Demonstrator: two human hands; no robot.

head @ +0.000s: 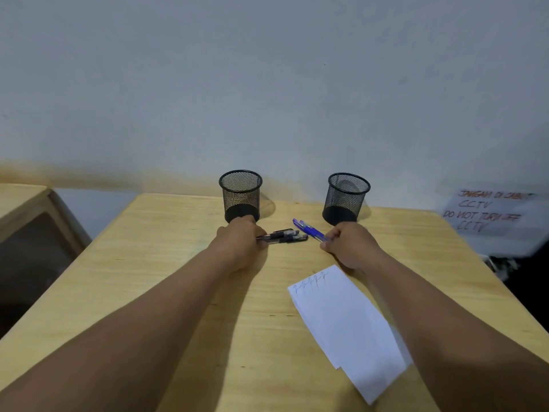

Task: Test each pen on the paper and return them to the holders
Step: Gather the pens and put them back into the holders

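Observation:
Two black mesh pen holders stand at the far side of the wooden table (pixel 166 263), the left holder (pixel 240 195) and the right holder (pixel 346 198); both look empty. My left hand (pixel 242 242) is closed around the ends of two black pens (pixel 286 235) that lie pointing right on the table. My right hand (pixel 349 243) grips two blue pens (pixel 309 230) whose caps point up and left. White paper (pixel 347 325) lies near me on the right, with several short pen marks along its top edge.
A handwritten sign about CCTV (pixel 487 211) hangs on the wall at the right. A second wooden piece of furniture (pixel 26 215) stands off the table's left edge. The wall rises right behind the holders.

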